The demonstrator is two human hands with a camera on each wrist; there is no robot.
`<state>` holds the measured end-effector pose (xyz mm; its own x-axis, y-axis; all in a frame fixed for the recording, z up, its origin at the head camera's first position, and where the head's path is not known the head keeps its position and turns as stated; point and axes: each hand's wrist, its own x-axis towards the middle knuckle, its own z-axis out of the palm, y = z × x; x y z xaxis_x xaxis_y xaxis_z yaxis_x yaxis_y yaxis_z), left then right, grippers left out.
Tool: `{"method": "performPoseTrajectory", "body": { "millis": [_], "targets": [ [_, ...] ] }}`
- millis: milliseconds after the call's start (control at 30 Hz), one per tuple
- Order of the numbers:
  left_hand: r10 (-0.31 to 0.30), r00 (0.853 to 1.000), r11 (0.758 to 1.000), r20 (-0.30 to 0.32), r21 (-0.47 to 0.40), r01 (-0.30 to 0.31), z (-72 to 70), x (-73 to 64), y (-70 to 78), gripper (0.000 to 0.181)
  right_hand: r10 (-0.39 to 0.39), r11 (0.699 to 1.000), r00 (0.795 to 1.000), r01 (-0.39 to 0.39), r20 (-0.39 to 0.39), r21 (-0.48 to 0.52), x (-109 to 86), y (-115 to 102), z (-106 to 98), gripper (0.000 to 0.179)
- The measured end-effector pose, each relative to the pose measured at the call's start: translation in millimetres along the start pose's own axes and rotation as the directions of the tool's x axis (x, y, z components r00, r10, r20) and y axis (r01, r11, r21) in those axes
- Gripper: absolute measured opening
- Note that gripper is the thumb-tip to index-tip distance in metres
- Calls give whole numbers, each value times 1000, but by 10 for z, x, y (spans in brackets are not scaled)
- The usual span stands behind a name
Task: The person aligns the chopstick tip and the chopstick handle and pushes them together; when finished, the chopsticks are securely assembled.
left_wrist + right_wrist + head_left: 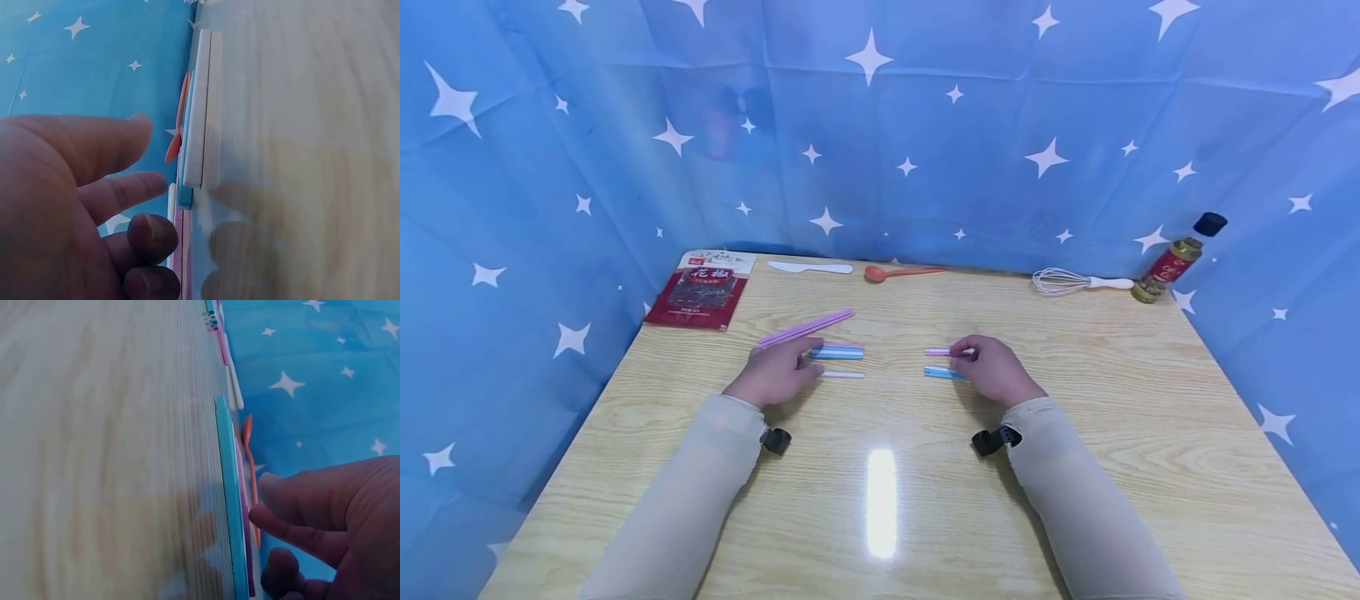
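On the left, my left hand hovers over a group of chopsticks with its thumb and fingers apart. Just past its fingertips lie blue chopsticks with pink behind them, and a white chopstick in front. A pink pair slants behind that hand. The left wrist view has the white chopstick beside bare fingers. My right hand is over a pink chopstick and blue chopsticks. In the right wrist view, its index fingertip is right beside the pink chopstick, its thumb apart.
Along the back edge are a red spice packet, a white knife, an orange spoon, a whisk and a black-capped bottle. A blue star-patterned curtain rises behind the wooden table.
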<state>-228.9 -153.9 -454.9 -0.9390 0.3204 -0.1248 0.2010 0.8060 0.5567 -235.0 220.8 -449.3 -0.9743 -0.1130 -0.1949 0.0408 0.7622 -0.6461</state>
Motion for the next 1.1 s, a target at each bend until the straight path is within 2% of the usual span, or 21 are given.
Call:
{"method": "performPoseTrajectory", "body": {
  "millis": [233, 400, 533, 867, 1100],
  "targets": [
    [-17, 1000, 1000, 18, 3, 17, -4, -12, 13, 57, -8, 1000, 1000, 9, 12, -13, 10, 21, 16, 32],
    [-15, 999, 1000, 30, -18, 15, -5, -16, -2, 62, -12, 1000, 1000, 12, 15, -18, 8, 3, 13, 25],
    [-19, 999, 1000, 27, 0, 19, 3, -8, -13, 62, -16, 999, 1000, 16, 16, -38, 13, -10, 9, 20],
    [-44, 999, 999, -5, 6, 44, 12, -5, 31, 39, -8, 999, 999, 9, 34, -35, -12, -42, -11, 14],
    [-37, 999, 999, -3, -8, 37, 23, 2, 37, 34, -4, 998, 999, 7, 43, -62, -12, -41, -29, 18]
  ]
}}
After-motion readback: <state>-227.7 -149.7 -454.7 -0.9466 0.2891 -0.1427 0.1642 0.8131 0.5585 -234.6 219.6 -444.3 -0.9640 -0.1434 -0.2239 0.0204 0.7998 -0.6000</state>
